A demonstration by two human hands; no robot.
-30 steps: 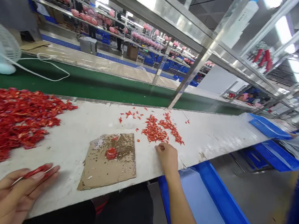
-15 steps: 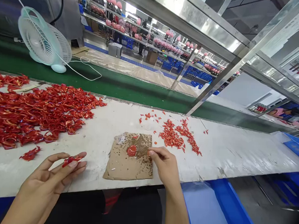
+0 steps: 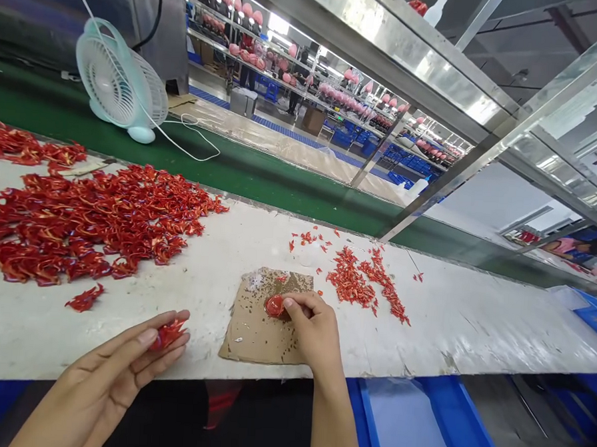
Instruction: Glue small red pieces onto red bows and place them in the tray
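My left hand pinches a red curved piece with pointed ends between thumb and fingers, above the near edge of the table. My right hand is closed in a pinch, its fingertips at the rim of a small round red dish. What those fingertips hold is too small and too hidden to make out. Beneath the dish lies a piece of brown cardboard, speckled with dark spots. One loose red piece rests to the left, near a large heap of similar red pieces.
Right of the cardboard lie piles of tiny red pieces on the white tabletop. A pale green fan stands on the green belt behind. A metal post rises at the table's back edge. Blue bins sit below right.
My right hand has moved left, from the cardboard's right edge to the red dish. My left hand has turned the red piece slightly. The whole view has shifted a little.
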